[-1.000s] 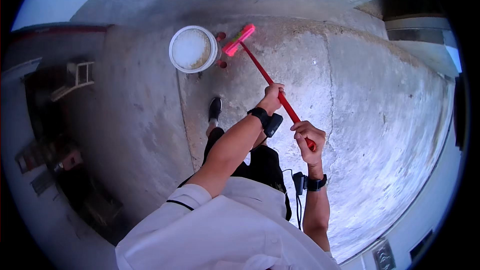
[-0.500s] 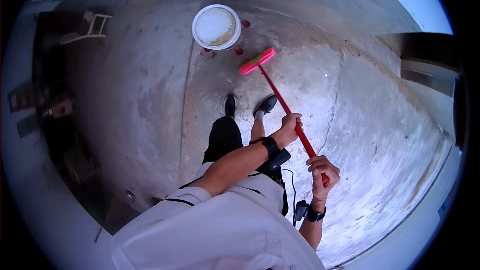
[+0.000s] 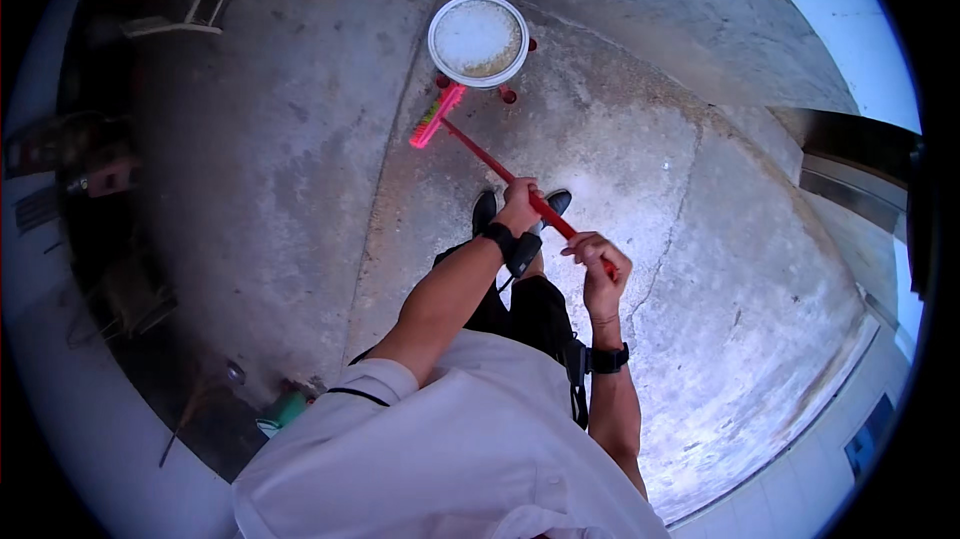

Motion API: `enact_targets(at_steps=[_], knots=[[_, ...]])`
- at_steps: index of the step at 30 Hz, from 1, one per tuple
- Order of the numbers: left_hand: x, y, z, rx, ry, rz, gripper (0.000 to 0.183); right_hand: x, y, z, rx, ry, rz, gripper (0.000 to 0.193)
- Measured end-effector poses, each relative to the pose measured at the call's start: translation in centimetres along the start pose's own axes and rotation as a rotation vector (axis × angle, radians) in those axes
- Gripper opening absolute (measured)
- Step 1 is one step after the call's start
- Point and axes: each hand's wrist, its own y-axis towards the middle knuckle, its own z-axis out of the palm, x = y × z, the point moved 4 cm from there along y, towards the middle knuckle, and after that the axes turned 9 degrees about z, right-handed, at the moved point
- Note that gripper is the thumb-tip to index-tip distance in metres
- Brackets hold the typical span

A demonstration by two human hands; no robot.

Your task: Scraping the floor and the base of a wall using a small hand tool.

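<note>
A broom [image 3: 485, 158] with a red handle and a pink and green brush head slants away from me. My left hand [image 3: 520, 207] is wrapped round the middle of the handle. Near the handle's end, my right hand [image 3: 603, 264] is closed on it too. The brush head is low beside a round white-rimmed tub [image 3: 524, 47]. Pale white stuff, yellowish along one side, shows inside the tub. Red feet stick out from under it, and the brush head partly overlaps one of them; whether they touch I cannot tell.
My dark shoes [image 3: 558, 203] stand on the grey concrete floor [image 3: 300, 189], which has a long seam and a crack. A pale chair [image 3: 208, 7] is at the far left among dark clutter. A dark ledge [image 3: 850, 149] juts out at the right wall.
The brush head has swung left, from right of the tub's front to its near left side. Both my hands have moved left and farther away with the handle.
</note>
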Motion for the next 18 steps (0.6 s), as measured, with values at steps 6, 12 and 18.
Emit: enact_targets(at_steps=[6, 12, 18], knots=[[3.1, -1.1, -2.2, -0.039, 0.168, 0.064, 0.016, 1.5, -5.4, 1.8, -0.192, -0.055, -0.061, 0.026], [3.6, -6.4, -3.9, -0.157, 0.266, 0.095, 0.016, 2.4, -9.8, 2.9, -0.14, -0.093, -0.199, 0.023], [4.2, 2.7, -11.0, -0.131, 0.383, 0.112, 0.011, -2.4, -10.4, 4.2, -0.257, -0.07, -0.034, 0.021]])
